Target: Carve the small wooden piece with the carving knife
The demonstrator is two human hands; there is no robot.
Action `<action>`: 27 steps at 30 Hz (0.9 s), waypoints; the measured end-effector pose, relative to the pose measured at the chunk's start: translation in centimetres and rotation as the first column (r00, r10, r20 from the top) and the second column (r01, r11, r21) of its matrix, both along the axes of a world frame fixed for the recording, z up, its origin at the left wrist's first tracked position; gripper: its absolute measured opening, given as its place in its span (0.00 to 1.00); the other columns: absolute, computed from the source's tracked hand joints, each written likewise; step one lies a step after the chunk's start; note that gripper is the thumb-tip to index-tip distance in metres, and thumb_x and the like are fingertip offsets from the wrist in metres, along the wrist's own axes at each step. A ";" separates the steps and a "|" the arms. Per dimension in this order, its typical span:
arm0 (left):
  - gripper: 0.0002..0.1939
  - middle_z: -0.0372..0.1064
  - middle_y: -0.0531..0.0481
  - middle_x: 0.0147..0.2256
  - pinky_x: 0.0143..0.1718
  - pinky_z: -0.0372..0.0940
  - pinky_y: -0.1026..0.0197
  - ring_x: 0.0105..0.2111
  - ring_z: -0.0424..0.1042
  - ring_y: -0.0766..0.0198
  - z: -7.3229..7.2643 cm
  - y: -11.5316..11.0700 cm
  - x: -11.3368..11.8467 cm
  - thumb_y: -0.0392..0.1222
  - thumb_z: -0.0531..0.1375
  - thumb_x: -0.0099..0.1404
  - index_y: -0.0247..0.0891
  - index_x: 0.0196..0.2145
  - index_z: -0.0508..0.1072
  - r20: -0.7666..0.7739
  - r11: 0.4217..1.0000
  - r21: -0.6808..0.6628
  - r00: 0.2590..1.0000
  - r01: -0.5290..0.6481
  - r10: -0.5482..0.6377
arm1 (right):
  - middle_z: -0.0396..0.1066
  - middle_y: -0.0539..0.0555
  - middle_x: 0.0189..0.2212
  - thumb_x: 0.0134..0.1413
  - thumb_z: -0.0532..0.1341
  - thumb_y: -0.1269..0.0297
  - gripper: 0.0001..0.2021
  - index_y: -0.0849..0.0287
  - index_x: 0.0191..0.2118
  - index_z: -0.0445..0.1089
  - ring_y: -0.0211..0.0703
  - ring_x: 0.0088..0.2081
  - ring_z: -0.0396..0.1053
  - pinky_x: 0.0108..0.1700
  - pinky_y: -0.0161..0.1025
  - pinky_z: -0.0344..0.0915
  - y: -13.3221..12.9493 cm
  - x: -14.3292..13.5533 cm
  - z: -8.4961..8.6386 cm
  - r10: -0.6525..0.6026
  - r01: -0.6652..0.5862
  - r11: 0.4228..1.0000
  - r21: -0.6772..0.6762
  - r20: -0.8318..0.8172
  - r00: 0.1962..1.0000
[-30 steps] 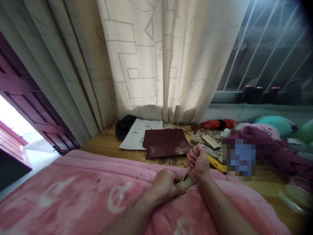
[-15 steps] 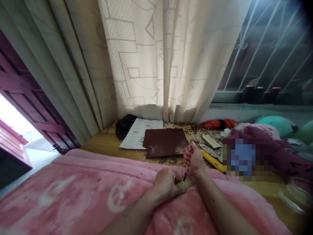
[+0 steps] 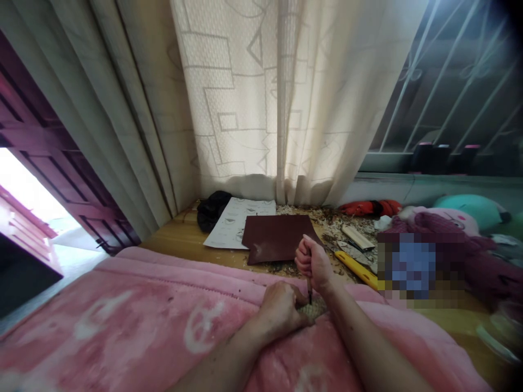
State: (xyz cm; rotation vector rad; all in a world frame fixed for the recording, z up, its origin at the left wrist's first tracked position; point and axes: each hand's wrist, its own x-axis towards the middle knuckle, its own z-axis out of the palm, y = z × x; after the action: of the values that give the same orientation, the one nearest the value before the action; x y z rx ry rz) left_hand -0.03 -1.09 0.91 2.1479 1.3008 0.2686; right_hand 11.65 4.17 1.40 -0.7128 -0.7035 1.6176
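My right hand is wrapped in a fist around a thin carving tool, held upright with its dark tip pointing down. The tip meets or hovers just over a small pale carved piece with a scale-like grid on its surface. My left hand grips that piece from the left, its fingers and thumb curled about it. Part of the piece is hidden by the left hand. Under both hands lies a pink plush blanket.
Behind the hands, a brown board partly covers a white patterned sheet on a wooden table. Shavings lie scattered near a yellow cutter and a pale block. Plush toys and a clear bowl stand right.
My right fist has shifted slightly left and tipped, so the tool stands more upright over the carved piece. The left hand keeps its grip. The whole view has swung slightly left.
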 end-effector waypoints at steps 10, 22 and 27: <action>0.16 0.54 0.57 0.16 0.22 0.40 0.64 0.20 0.52 0.71 -0.7 0.2 -0.1 0.50 0.62 0.46 0.35 0.16 0.66 0.009 0.999 0.045 1.000 0.026 -0.027 | 0.38 0.39 0.11 0.50 0.56 0.55 0.18 0.57 0.18 0.49 0.27 0.13 0.31 0.09 0.23 0.34 0.0 0.7 -0.2 0.112 -0.106 0.993 0.044 -0.154 0.982; 0.12 0.56 0.57 0.17 0.23 0.41 0.63 0.21 0.53 0.71 -0.2 0.1 0.0 0.47 0.64 0.45 0.35 0.18 0.69 -0.013 1.000 0.018 1.000 0.017 -0.017 | 0.38 0.39 0.10 0.50 0.55 0.53 0.19 0.57 0.18 0.49 0.27 0.12 0.31 0.10 0.24 0.32 0.1 0.6 -0.4 -0.127 0.122 0.991 -0.057 -0.079 0.989; 0.12 0.57 0.57 0.17 0.22 0.41 0.64 0.21 0.55 0.71 -0.2 0.0 0.0 0.48 0.63 0.45 0.36 0.19 0.71 -0.022 1.000 0.025 1.000 0.015 -0.015 | 0.41 0.39 0.09 0.52 0.52 0.54 0.18 0.57 0.19 0.48 0.27 0.10 0.34 0.10 0.25 0.33 0.3 0.5 -0.8 -0.379 0.383 0.908 -0.171 0.058 0.924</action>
State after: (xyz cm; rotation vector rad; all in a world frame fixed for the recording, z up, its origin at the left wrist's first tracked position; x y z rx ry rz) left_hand -0.02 -1.14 0.71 2.1870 1.2995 0.2569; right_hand 12.14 4.50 0.64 -0.9389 -0.4037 1.3204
